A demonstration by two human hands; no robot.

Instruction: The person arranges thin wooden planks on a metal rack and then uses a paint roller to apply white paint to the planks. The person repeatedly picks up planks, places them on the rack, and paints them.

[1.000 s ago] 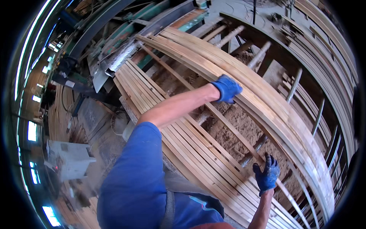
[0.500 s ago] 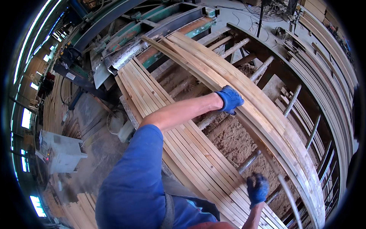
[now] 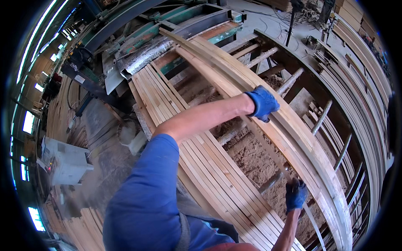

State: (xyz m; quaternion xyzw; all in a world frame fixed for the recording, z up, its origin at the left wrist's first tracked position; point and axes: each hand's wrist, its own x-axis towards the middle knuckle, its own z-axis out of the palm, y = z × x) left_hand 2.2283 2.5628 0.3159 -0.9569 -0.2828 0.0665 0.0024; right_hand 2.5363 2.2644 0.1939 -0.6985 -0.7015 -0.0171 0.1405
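My left hand [image 3: 263, 103] wears a blue glove and is closed over a long narrow board [image 3: 188, 47] on top of the bowed-looking stack. Beneath and beside it lies a second pale board [image 3: 205, 74]. Lower down, my right hand [image 3: 295, 195], in a darker-stained blue glove, is closed around a thin wood strip [image 3: 313, 221] along the stack's near side. Its fingertips are partly hidden. Between me and the stack, a row of narrow wood slats [image 3: 205, 161] lies side by side.
Metal rollers [image 3: 291, 81] cross the frame beneath the boards, with sawdust [image 3: 255, 157] heaped under them. Green machine framing [image 3: 171, 16] stands at the far end. More long boards [image 3: 347, 96] are stacked at right. A grey box-shaped cabinet [image 3: 65, 161] stands at left.
My left hand has moved right, and the narrow board has shifted right over the stack. My right hand has risen and moved right, onto the thin strip.
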